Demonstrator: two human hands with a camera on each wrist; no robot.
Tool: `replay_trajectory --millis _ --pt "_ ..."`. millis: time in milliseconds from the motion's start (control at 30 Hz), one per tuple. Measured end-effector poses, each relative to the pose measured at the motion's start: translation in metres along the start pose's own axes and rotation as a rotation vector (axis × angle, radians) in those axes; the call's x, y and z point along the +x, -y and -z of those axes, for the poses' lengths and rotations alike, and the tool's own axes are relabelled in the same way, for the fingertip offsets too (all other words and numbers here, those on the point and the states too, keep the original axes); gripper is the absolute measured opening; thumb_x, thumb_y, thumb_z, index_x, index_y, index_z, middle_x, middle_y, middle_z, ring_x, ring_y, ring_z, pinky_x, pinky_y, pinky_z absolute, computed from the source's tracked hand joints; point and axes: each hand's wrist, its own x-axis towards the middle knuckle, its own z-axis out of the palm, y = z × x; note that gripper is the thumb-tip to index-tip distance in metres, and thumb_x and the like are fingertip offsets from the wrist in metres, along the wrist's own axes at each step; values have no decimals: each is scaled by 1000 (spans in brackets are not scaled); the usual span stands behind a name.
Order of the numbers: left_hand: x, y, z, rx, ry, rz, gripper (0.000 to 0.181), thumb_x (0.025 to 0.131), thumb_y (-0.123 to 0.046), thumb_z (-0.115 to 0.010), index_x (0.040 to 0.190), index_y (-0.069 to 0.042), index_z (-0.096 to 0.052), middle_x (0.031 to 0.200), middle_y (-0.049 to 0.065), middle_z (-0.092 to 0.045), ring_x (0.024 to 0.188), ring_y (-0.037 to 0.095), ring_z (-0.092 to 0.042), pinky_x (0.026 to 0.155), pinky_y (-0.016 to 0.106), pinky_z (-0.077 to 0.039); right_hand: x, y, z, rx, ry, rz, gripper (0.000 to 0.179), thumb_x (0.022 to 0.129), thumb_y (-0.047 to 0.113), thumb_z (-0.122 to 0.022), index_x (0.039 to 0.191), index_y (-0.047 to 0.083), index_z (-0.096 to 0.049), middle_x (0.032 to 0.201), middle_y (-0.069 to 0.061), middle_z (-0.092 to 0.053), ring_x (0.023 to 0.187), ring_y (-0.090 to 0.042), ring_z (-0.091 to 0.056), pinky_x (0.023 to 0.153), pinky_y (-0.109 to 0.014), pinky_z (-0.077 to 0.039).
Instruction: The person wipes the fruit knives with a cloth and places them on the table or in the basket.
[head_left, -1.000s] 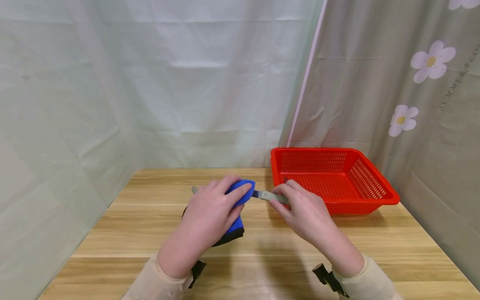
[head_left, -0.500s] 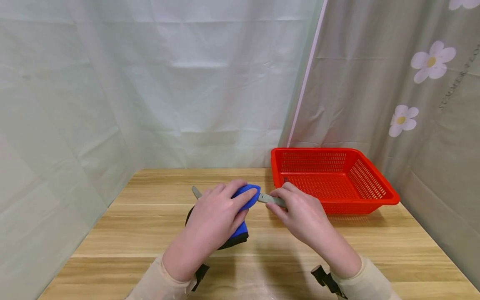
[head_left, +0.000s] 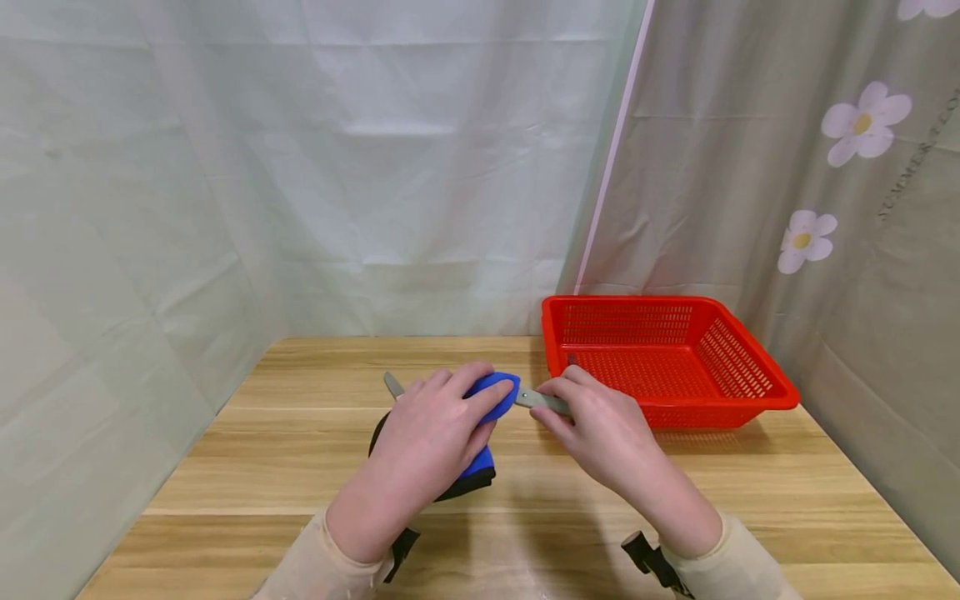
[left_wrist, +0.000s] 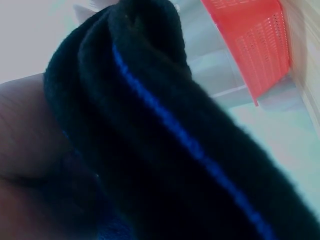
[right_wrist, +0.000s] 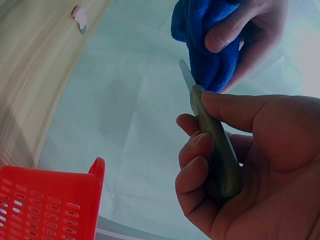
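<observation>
My right hand (head_left: 603, 417) grips the grey-green handle of a small knife (head_left: 543, 400), thumb along the handle near its rivet. In the right wrist view the knife's pale blade (right_wrist: 187, 75) shows beside a folded blue cloth (right_wrist: 212, 50). My left hand (head_left: 438, 425) pinches that cloth (head_left: 495, 400) between thumb and fingers, at the blade end of the handle. Black edging (left_wrist: 165, 95) with a blue seam fills much of the left wrist view. In the head view the cloth hides the blade.
A red plastic basket (head_left: 667, 412) stands at the right rear of the wooden table (head_left: 300, 467). Beyond my left hand lies a grey-green, handle-like end (head_left: 392, 384), the remainder hidden by the hand. Pale curtains enclose the table's back and sides.
The left hand and cloth have moved slightly right along the blade, up to the knife handle, covering the blade in the head view. The last half second shows almost no movement.
</observation>
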Motion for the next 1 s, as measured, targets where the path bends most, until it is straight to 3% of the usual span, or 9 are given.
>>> replay_trajectory --millis 633,1000 --pt "0 10 -1 -5 29 36 48 98 -30 -88 144 -24 -76 143 8 -68 110 32 -75 93 49 -65 0 0 2 14 3 1 16 97 25 -89 106 14 -81 90 8 -58 67 -8 -51 55 -27 -47" --pt "-1 17 0 -13 -10 39 46 96 -25 -89 140 -22 -78 139 9 -70 111 33 -74 86 51 -66 1 -1 3 20 10 -20 16 98 26 -88 107 15 -81 91 7 -59 68 -8 -51 55 -27 -48"
